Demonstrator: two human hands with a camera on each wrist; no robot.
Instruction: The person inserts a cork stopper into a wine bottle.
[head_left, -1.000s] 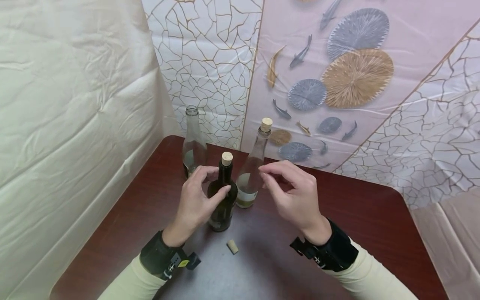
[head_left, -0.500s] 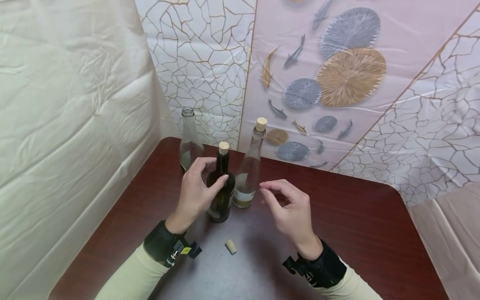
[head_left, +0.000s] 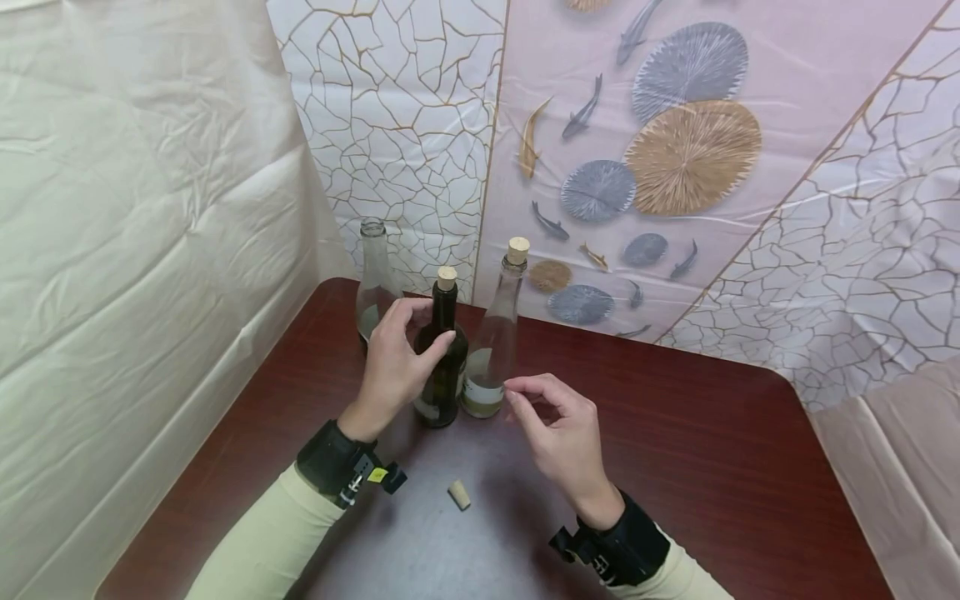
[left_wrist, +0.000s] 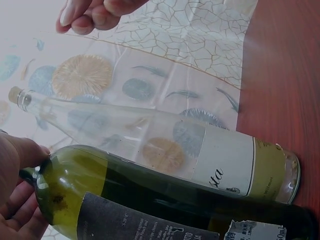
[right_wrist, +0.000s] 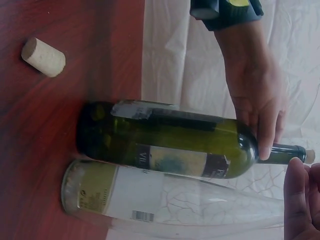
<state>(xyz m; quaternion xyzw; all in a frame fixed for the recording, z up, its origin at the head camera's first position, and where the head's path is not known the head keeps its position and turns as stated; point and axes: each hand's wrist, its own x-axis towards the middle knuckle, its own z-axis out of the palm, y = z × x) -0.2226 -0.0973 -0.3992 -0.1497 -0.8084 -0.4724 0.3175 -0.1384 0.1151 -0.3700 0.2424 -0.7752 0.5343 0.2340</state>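
Note:
My left hand (head_left: 393, 367) grips the dark green wine bottle (head_left: 442, 392) around its shoulder and lower neck. That bottle stands upright, a cork (head_left: 447, 277) sticking out of its mouth. Close beside it on the right is a clear bottle (head_left: 495, 350) with a white and olive label, also topped by a cork (head_left: 518, 250). My right hand (head_left: 558, 433) hovers in front of the clear bottle, fingers loosely curled, thumb and index tips near each other, and nothing visible between them. A loose cork (head_left: 459, 495) lies on its side on the table nearer to me.
Behind my left hand stands another clear bottle (head_left: 375, 271) with an uncorked mouth, partly hidden. All stand on a dark red table (head_left: 675, 442). Patterned cloth (head_left: 405, 125) hangs behind its far edge, and a plain cream cloth (head_left: 165, 208) lines the left side.
My left hand has moved the green bottle away from me, closer alongside the corked clear bottle. My right hand has come lower and back towards me. The loose cork stays put.

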